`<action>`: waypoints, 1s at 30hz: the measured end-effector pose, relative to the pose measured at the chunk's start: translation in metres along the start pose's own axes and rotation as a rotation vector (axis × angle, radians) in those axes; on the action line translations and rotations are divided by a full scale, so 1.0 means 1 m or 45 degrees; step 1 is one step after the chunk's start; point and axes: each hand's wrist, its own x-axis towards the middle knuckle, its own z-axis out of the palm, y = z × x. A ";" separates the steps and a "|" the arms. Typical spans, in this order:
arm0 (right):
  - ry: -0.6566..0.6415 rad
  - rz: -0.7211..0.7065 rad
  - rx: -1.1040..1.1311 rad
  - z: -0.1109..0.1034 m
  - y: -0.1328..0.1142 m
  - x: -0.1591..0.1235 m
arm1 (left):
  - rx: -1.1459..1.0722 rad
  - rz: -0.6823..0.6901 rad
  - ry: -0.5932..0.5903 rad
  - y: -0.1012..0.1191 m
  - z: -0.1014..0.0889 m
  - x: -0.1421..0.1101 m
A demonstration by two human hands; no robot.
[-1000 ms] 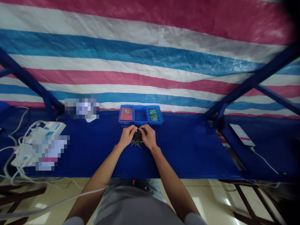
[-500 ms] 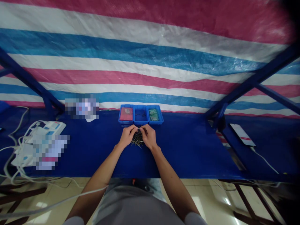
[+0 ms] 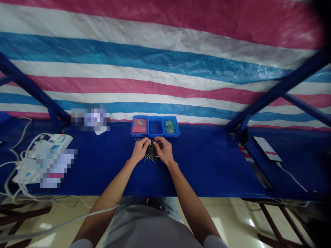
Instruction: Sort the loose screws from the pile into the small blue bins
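Note:
A small heap of thin screws (image 3: 152, 155), some dark and some brass-coloured, lies on the blue table in front of me. Over its far edge my left hand (image 3: 141, 148) and my right hand (image 3: 164, 149) come together, fingertips almost touching. Between them shows a small, thin, pale screw-like piece (image 3: 153, 141), pinched by both hands; its details are too small to make out. Just beyond my fingers stand three joined blue bins. The left bin (image 3: 132, 130) holds a red packet (image 3: 139, 126), the middle bin (image 3: 156, 131) a few small dark pieces, the right bin (image 3: 178, 129) a green packet with metal pieces (image 3: 170, 126).
White power strips (image 3: 60, 139) and tangled cables lie at the left of the table (image 3: 212, 162). A phone (image 3: 267, 148) on a charging cable is at the right. Blue frame bars (image 3: 274, 91) slant up on both sides before a striped tarp (image 3: 165, 82).
My right fingers have shifted slightly at the pale piece, with the index finger reaching further over. My left hand stays nearly still, and the heap and bins are unchanged.

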 end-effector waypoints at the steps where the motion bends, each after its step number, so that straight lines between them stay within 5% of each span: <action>1: -0.001 -0.011 -0.003 0.000 0.000 0.000 | 0.004 -0.003 0.002 0.000 0.000 0.000; 30: -0.035 -0.010 -0.077 0.001 0.004 -0.001 | 0.019 0.003 -0.033 0.003 -0.001 0.000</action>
